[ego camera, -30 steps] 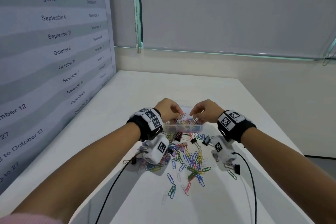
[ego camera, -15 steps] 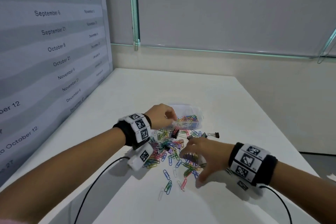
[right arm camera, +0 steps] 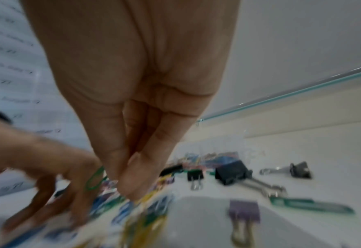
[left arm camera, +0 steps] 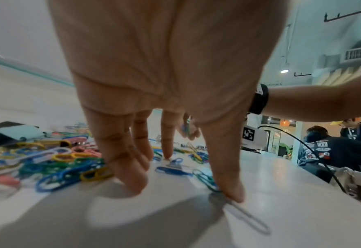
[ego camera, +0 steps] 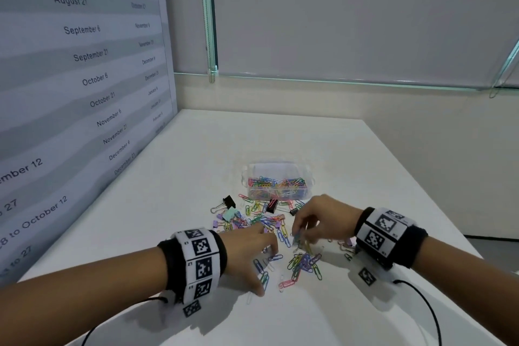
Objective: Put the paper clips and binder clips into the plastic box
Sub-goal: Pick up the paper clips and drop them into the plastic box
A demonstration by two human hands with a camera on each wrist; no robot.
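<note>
The clear plastic box (ego camera: 278, 183) stands on the white table (ego camera: 196, 166), partly filled with coloured paper clips. In front of it lies a loose heap of paper clips (ego camera: 303, 261) and black binder clips (ego camera: 229, 201). My left hand (ego camera: 265, 270) is spread over the near clips, straight fingertips (left arm camera: 135, 188) touching the table and the thumb resting on a pale clip (left arm camera: 245, 216). To its right, my right hand (ego camera: 299, 237) pinches a few paper clips (right arm camera: 94, 179) just above the heap; that view is blurred.
A printed date board (ego camera: 78, 70) stands along the table's left edge. A wall with a glass strip (ego camera: 337, 80) is behind. Black (right arm camera: 230, 172) and purple binder clips (right arm camera: 243, 213) lie to the right of my right hand. Cables trail from both wrists.
Both hands left the box and came back to the heap, the right hand first. The left hand now touches down on the near clips; the right hand has closed on some.
</note>
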